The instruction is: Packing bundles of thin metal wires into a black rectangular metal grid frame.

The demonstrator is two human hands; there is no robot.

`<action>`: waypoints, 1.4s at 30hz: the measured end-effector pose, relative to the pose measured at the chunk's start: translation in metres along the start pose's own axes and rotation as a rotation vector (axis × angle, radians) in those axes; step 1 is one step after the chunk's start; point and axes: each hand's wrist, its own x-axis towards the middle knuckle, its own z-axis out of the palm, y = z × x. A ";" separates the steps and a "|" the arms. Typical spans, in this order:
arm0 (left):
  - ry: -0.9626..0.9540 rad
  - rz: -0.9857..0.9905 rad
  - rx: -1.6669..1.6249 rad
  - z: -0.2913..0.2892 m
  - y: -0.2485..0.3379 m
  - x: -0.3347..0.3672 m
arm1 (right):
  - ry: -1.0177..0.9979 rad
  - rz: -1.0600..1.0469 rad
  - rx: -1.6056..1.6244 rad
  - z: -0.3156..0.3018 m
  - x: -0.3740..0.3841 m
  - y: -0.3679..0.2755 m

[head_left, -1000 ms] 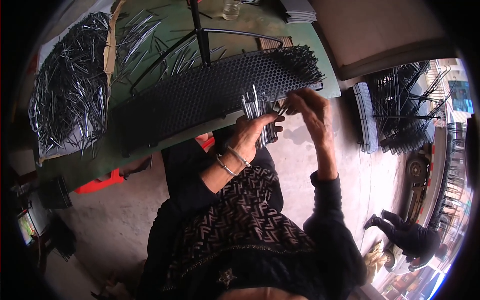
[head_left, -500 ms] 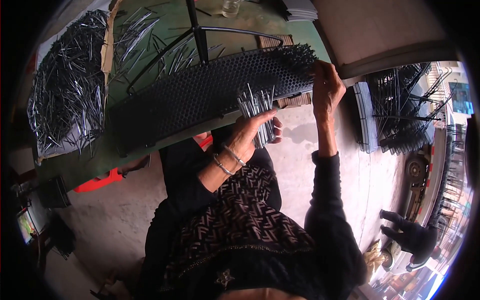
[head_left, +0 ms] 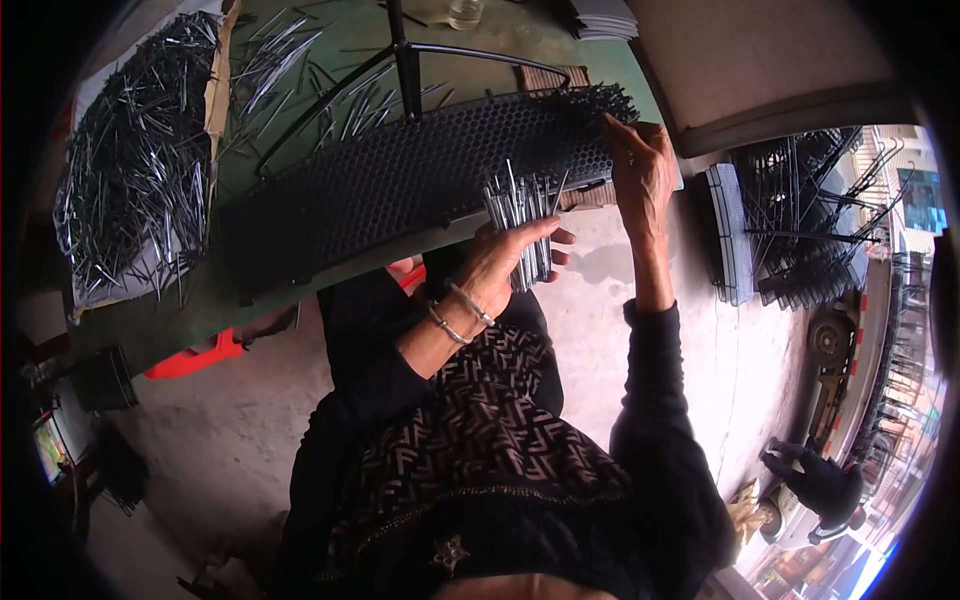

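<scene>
My left hand (head_left: 497, 262) is closed round a bundle of thin shiny metal rods (head_left: 522, 225), held upright in front of a long black perforated panel (head_left: 380, 185). The panel is full of small round holes and lies along the near edge of the table. Dark rods (head_left: 600, 100) stand crowded in the holes at its right end. There my right hand (head_left: 645, 180) has thumb and fingers pinched together above the panel; what they hold is too small to make out.
An open carton (head_left: 217, 85) heaped with dark rods (head_left: 140, 170) stands at the left. Loose rods (head_left: 270, 65) lie on the green table (head_left: 500, 60), near a black metal frame (head_left: 408, 85) and a glass (head_left: 464, 14). Black racks (head_left: 810, 220) stand at the right; a person (head_left: 820, 480) is beyond.
My right hand has shifted left, its fingertips now over the panel's standing rods. The left hand keeps its bundle, fingers slightly looser. The person in the background has moved.
</scene>
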 end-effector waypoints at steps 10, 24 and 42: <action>0.043 -0.006 0.111 0.004 -0.002 -0.004 | -0.620 0.418 0.780 -0.050 -0.034 -0.047; -0.053 -0.069 -0.047 -0.007 -0.004 0.005 | -0.090 0.428 0.722 -0.061 -0.019 -0.011; -0.075 -0.054 -0.045 -0.001 -0.004 0.005 | 0.015 0.273 0.413 -0.028 -0.015 0.009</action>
